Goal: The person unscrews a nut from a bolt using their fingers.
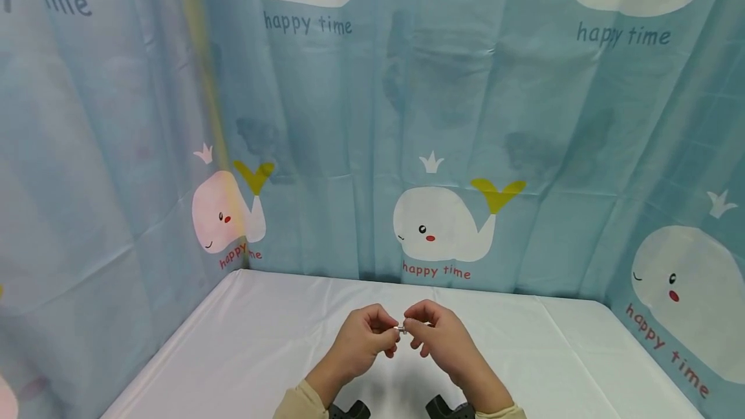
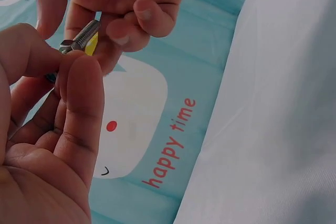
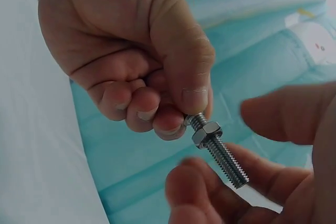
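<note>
- Gripping a bolt (image 3: 228, 162) in the left hand (image 1: 361, 340), pinched at one end between thumb and finger with no visible gap; impossible to make out the shape of that end under the fingertips.
- Pointing out of the left pinch toward the right hand (image 1: 439, 336) along the bolt's long axis, with the free threaded tip in the space between right thumb and fingers.
- Nearer to the left hand at the covered end, nearer to the right hand at the tip.
- Carrying a nut (image 3: 207, 134) round the thread, close to the left pinch: a short stretch of thread on the pinch side, a longer one toward the tip.
- In the right hand, no firm hold: curved loosely about the thread, with thumb and fingers parted. Cannot tell whether any right fingertip brushes the metal.
- Held up over the white tablecloth (image 1: 233, 341), in front of the body between both hands.
- Silvery, hard and shiny in the metal; finely ridged along the round shank, flat-faced and six-sided at the nut.
- Smooth and faintly creased in the tablecloth; thin, blue-green and softly folded in the curtain (image 1: 320, 115) behind, printed with white whales.
- Tan and loose in the sleeves (image 1: 302, 404).
</note>
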`<action>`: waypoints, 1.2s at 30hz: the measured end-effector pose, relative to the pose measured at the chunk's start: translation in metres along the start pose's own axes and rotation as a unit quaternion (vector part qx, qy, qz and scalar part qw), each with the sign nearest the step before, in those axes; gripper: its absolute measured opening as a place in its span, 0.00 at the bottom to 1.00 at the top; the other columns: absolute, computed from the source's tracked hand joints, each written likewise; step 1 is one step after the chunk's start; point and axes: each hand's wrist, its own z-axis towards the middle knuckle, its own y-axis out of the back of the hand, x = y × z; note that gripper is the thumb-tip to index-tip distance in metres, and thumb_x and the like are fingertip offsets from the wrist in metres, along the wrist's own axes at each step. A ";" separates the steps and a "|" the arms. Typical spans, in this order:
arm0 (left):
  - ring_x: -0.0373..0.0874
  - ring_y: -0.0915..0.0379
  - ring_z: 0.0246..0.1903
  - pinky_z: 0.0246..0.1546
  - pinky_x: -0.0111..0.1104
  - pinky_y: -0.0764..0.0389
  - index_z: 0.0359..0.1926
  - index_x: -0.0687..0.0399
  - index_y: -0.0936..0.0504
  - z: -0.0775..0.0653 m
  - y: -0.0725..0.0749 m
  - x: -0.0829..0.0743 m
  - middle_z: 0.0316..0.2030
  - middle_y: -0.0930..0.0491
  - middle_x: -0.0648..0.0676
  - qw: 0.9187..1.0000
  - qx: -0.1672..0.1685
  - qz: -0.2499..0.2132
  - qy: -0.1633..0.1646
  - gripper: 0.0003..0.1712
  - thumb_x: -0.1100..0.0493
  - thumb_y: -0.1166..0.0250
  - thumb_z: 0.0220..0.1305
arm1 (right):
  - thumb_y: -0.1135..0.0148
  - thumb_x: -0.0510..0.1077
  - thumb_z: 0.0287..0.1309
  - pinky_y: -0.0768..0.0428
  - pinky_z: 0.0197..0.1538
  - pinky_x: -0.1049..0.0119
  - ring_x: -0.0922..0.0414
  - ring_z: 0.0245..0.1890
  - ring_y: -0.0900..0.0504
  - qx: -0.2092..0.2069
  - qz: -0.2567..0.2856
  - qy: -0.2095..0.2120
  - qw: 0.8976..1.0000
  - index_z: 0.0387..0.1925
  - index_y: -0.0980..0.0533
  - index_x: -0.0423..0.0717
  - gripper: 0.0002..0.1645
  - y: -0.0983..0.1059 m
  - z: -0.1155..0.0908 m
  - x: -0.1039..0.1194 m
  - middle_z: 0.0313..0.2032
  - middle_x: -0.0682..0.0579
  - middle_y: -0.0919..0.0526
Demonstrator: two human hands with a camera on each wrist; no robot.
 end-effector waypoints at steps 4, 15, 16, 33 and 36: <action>0.46 0.22 0.23 0.29 0.37 0.16 0.34 0.59 0.19 0.000 -0.001 0.000 0.27 0.17 0.57 1.000 -0.001 0.002 0.003 0.03 0.69 0.34 0.60 | 0.42 0.51 0.70 0.22 0.26 0.62 0.53 0.24 0.22 0.022 0.008 -0.008 1.000 0.38 0.20 0.40 0.17 0.000 0.000 -0.003 0.26 0.47 0.18; 0.47 0.21 0.23 0.29 0.37 0.16 0.35 0.60 0.18 0.002 -0.001 0.001 0.28 0.18 0.57 1.000 -0.003 0.010 -0.005 0.02 0.69 0.34 0.60 | 0.35 0.40 0.60 0.21 0.30 0.59 0.50 0.29 0.20 0.034 -0.002 0.013 0.999 0.44 0.21 0.40 0.12 0.002 0.001 -0.002 0.37 0.47 0.18; 0.47 0.21 0.23 0.29 0.37 0.16 0.35 0.61 0.18 0.002 -0.001 0.001 0.28 0.18 0.57 1.000 -0.004 0.010 -0.005 0.02 0.69 0.34 0.60 | 0.35 0.41 0.60 0.20 0.29 0.59 0.50 0.29 0.19 0.034 -0.001 0.014 0.999 0.45 0.21 0.40 0.13 0.002 0.002 -0.002 0.38 0.47 0.18; 0.46 0.21 0.22 0.29 0.38 0.16 0.34 0.60 0.19 0.000 0.000 0.000 0.26 0.18 0.57 1.000 -0.004 0.006 0.007 0.03 0.69 0.34 0.60 | 0.36 0.38 0.58 0.21 0.28 0.61 0.51 0.28 0.21 0.029 0.002 0.009 1.000 0.42 0.20 0.39 0.10 0.001 0.001 -0.002 0.36 0.47 0.19; 0.46 0.22 0.22 0.28 0.38 0.16 0.33 0.57 0.19 0.000 0.000 0.000 0.26 0.18 0.58 1.000 -0.006 0.003 0.009 0.04 0.69 0.34 0.60 | 0.36 0.42 0.61 0.22 0.27 0.62 0.52 0.27 0.21 0.037 0.006 0.005 0.999 0.42 0.21 0.39 0.11 0.001 0.001 -0.002 0.35 0.47 0.18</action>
